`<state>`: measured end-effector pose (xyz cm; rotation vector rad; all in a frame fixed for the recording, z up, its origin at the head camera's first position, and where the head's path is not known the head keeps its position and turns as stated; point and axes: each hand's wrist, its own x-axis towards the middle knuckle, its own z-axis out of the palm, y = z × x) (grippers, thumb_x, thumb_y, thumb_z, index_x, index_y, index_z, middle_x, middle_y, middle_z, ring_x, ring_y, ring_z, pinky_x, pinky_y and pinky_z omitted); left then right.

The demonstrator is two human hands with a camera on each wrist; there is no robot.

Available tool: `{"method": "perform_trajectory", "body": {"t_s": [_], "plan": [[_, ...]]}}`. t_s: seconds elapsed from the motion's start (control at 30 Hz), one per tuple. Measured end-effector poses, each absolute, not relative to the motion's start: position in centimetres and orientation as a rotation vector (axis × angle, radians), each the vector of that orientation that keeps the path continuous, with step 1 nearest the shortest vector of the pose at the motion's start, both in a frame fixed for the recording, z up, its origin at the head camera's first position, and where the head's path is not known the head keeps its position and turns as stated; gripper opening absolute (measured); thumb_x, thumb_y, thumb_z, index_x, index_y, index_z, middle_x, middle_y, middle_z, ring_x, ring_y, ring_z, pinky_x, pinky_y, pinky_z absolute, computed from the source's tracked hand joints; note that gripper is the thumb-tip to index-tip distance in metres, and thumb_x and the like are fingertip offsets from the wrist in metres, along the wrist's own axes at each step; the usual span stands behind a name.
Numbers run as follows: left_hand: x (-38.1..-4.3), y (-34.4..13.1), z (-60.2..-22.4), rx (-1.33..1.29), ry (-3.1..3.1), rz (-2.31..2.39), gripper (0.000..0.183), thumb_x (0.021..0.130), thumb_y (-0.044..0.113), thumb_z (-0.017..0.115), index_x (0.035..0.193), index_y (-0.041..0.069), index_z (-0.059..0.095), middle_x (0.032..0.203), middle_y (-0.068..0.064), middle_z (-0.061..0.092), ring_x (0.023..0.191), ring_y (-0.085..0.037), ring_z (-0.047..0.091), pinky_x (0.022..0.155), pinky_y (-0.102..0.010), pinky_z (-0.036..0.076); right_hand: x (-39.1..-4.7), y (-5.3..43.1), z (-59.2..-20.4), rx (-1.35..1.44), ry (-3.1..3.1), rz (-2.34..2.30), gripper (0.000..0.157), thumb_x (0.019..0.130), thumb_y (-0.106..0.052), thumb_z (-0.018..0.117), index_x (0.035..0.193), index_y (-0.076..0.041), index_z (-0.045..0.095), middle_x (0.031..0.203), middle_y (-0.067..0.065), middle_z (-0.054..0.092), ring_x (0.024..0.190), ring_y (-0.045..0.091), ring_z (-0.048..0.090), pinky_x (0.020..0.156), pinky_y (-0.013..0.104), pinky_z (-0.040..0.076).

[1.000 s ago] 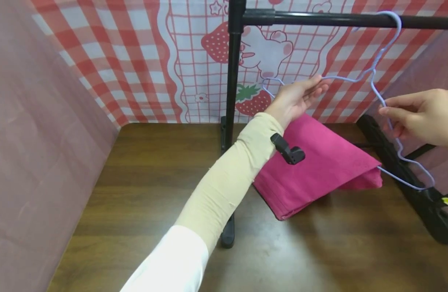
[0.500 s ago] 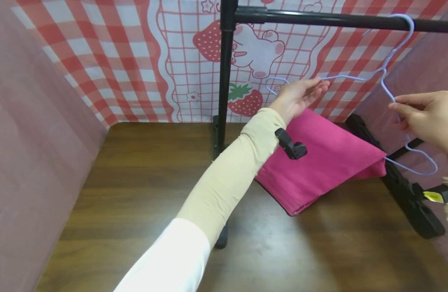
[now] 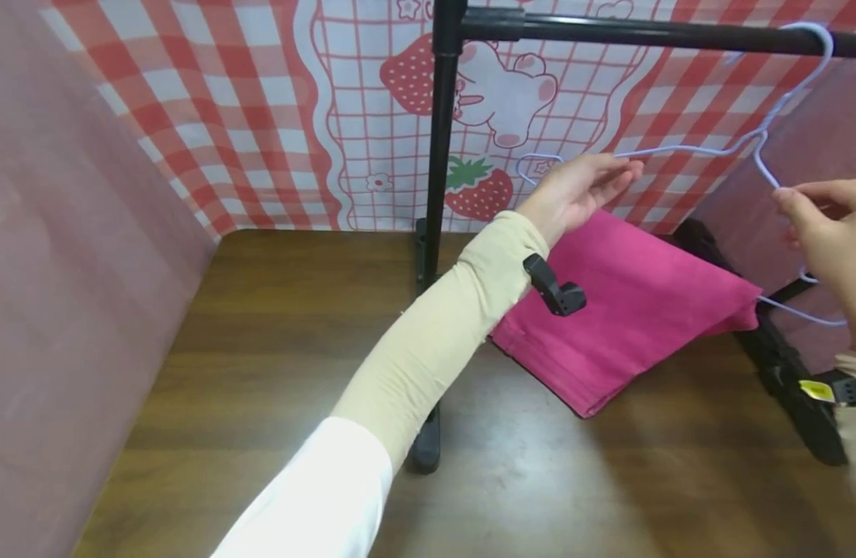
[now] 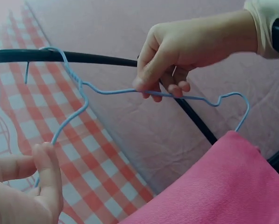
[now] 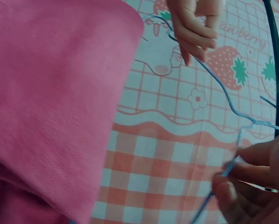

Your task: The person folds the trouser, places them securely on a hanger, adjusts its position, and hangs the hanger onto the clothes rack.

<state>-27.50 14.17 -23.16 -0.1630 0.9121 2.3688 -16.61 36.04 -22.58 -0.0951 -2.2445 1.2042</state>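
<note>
A light blue wire hanger [image 3: 707,149] hangs by its hook from a black rail [image 3: 630,32]. Folded pink cloth [image 3: 630,310] drapes over the hanger's lower bar, close above the wooden surface in the head view. My left hand [image 3: 581,190] pinches the hanger's left shoulder between thumb and fingers. On the other shoulder, my right hand [image 3: 836,225] pinches the wire below the neck. In the left wrist view, the right hand [image 4: 169,63] has its thumb and fingers on the wire, with the cloth [image 4: 223,186] below.
The rack's left black post [image 3: 440,147] rises beside my left forearm. Its right foot [image 3: 791,387] lies on the brown wooden surface [image 3: 274,372]. Behind hangs a red-and-white checked strawberry cloth [image 3: 212,101]. Pinkish fabric walls [image 3: 72,232] stand at the sides.
The hanger's hook has slid to the right along the rail, and the pink cloth has shifted right with it. Both hands keep their pinch on the wire, the right hand moving rightward.
</note>
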Motion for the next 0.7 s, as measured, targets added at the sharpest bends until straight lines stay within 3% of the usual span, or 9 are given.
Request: {"method": "perform_trajectory", "body": {"t_s": [0.17, 0.27, 0.4, 0.5, 0.7], "plan": [[-27.0, 13.0, -23.1, -0.141, 1.002, 2.341, 0.011, 0.093, -0.005, 0.058, 0.096, -0.009, 0.067, 0.114, -0.023, 0.069, 0.122, -0.030, 0.060, 0.103, -0.030, 0.048, -16.2, 34.7, -23.4, -0.207, -2.143, 1.119, 0.027, 0.092, -0.016, 0.064, 0.078, -0.039, 0.061, 0.076, -0.023, 0.054, 0.051, -0.018, 0.050, 0.050, -0.001, 0.038], [-26.5, 12.2, -23.4, -0.061, 1.175, 2.286, 0.015, 0.094, 0.000, 0.059, 0.104, -0.005, 0.069, 0.110, -0.020, 0.071, 0.113, -0.029, 0.066, 0.096, -0.030, 0.053, -15.8, 34.0, -24.0, -0.156, -2.169, 1.054, 0.026, 0.092, -0.017, 0.065, 0.079, -0.040, 0.062, 0.072, -0.028, 0.054, 0.053, -0.018, 0.050, 0.052, -0.001, 0.038], [-25.9, 11.2, -24.0, 0.111, 1.515, 2.165, 0.024, 0.095, 0.006, 0.061, 0.117, 0.001, 0.067, 0.111, -0.014, 0.072, 0.095, -0.020, 0.071, 0.081, -0.023, 0.057, -15.7, 33.2, -24.7, 0.010, -2.251, 0.833, 0.013, 0.091, -0.016, 0.066, 0.084, -0.012, 0.075, 0.066, -0.044, 0.047, 0.053, -0.026, 0.044, 0.055, -0.005, 0.034], [-25.2, 10.5, -24.4, 0.222, 1.813, 2.016, 0.027, 0.095, 0.012, 0.062, 0.121, 0.006, 0.066, 0.111, -0.006, 0.073, 0.091, -0.013, 0.070, 0.078, -0.019, 0.055, -15.7, 32.6, -25.3, 0.084, -2.283, 0.740, 0.027, 0.091, -0.016, 0.065, 0.095, 0.010, 0.072, 0.068, -0.051, 0.043, 0.055, -0.030, 0.041, 0.056, -0.006, 0.032], [-23.6, 8.9, -25.4, 0.335, 2.220, 1.758, 0.022, 0.093, 0.020, 0.067, 0.114, 0.015, 0.068, 0.106, 0.003, 0.070, 0.093, -0.009, 0.067, 0.078, -0.018, 0.052, -15.7, 31.1, -27.0, 0.112, -2.306, 0.818, 0.026, 0.091, -0.016, 0.066, 0.095, 0.009, 0.072, 0.067, -0.049, 0.046, 0.055, -0.028, 0.044, 0.054, -0.003, 0.034]]}}
